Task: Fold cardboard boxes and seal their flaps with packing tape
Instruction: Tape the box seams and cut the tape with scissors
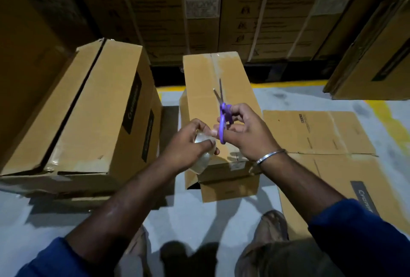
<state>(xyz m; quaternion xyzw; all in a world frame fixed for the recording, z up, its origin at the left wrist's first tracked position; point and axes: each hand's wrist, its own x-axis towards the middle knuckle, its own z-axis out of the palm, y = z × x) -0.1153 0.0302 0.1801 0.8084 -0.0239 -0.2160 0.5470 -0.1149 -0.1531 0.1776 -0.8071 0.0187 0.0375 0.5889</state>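
Note:
A narrow cardboard box (pixel 199 90) stands on the floor in front of me, with clear tape along its top seam. My left hand (pixel 188 141) grips a roll of clear packing tape (pixel 203 159) above the box's near end. Purple-handled scissors (pixel 224 119) are in my right hand (pixel 244 132), fingers through the loops, blades slightly apart and pointing away over the seam. The two hands are close together, the thumbs almost touching.
A larger taped box (pixel 93 110) lies to the left. Flattened cardboard (pixel 321 134) lies on the grey floor at right. Stacked cartons (pixel 199 10) form a wall behind, and another carton (pixel 377 59) leans at far right. My feet (pixel 273 223) are just below the box.

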